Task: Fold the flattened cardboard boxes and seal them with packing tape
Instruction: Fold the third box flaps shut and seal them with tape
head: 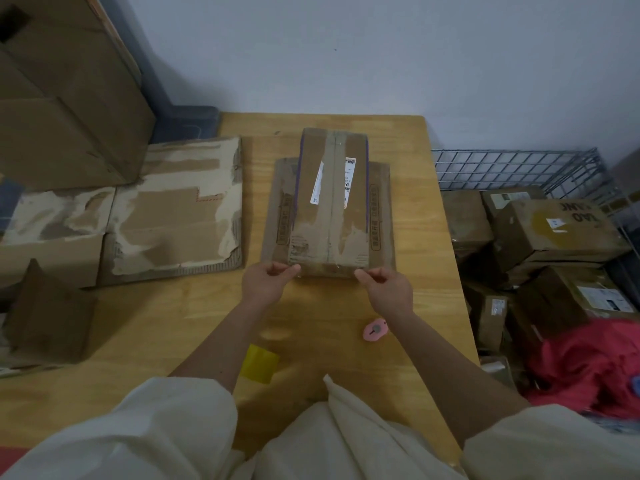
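Cream sleeves (145,427) nearest. Left hand (265,282) and right hand (388,289) each pinch the near edge of a folded cardboard box (330,202), mid-worktop (433,237), atop flattened cardboard (381,216).

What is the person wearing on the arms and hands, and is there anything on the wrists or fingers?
Both arms have loose cream-white sleeves, pushed up so the forearms are bare. The fabric looks soft and creased. The left hand and right hand are bare, with no gloves. No watch, bracelet or ring is visible in this view.
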